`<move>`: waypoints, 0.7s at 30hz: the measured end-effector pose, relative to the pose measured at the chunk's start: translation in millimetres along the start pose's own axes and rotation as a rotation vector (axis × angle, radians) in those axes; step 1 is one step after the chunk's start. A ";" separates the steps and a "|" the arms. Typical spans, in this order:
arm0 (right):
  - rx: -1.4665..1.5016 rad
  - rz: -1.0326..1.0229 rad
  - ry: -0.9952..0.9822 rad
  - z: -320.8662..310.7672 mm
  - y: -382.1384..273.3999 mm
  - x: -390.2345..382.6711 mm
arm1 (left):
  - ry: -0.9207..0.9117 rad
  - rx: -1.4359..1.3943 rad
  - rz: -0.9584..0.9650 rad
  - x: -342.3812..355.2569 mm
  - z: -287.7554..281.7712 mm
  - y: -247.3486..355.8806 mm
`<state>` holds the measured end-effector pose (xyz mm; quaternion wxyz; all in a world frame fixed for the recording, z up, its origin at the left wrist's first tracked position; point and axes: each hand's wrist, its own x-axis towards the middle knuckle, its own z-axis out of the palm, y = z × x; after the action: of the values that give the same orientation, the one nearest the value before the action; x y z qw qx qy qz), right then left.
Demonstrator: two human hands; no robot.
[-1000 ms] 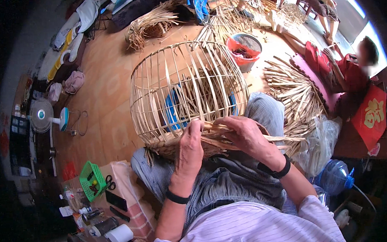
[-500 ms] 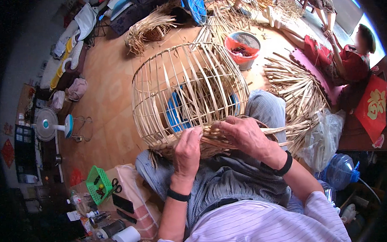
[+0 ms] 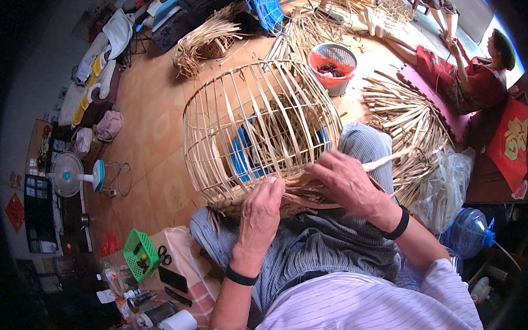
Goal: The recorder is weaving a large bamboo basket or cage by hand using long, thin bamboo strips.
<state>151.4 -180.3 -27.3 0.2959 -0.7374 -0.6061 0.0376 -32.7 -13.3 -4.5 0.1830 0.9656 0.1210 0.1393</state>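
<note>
On my lap rests an open barrel-shaped cage of pale split cane, with a band of woven dry plant strips along its near lower side. My left hand pinches that band near the middle, its fingertips closed and partly hidden. To its right, my right hand has its fingers curled on the strips, just below the cage ribs. A pale loose strip sticks out to the right from under those fingers. Through the ribs, a blue object and more dry strips show behind the cage.
Cut strips lie fanned at right beside a pink mat, where another person sits. Beyond are a red-lined bucket and straw bundle. A fan, green basket and water jug stand around me.
My right hand has shifted slightly right, and the pale strip beside it now angles upward. My left hand stays pinched on the band, slightly farther right in the picture, as does the cage.
</note>
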 end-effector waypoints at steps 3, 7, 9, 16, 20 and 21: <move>-0.114 0.044 0.025 2.1 8.1 -2.7 | -0.156 0.010 -0.070 15.9 -7.7 5.2; -0.193 0.036 -0.043 9.3 11.2 -6.3 | -0.045 -0.354 -0.137 18.5 -2.8 -4.8; -0.175 0.054 -0.021 11.1 11.7 -11.8 | -0.061 -0.298 -0.158 21.1 -3.4 -2.1; 0.021 0.080 -0.162 3.3 1.6 -33.4 | -0.065 -0.240 -0.093 19.8 1.0 -9.9; 0.058 0.071 -0.178 -11.9 3.4 -45.7 | -0.131 -0.265 -0.116 23.3 -5.8 -14.0; 0.115 0.084 -0.095 -12.8 15.7 -47.0 | -0.156 -0.294 -0.120 24.9 -6.6 -17.9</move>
<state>158.1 -229.8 -38.6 0.3071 -0.7414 -0.5846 0.1198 -14.8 12.1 0.1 0.3392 0.9274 0.1421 0.0691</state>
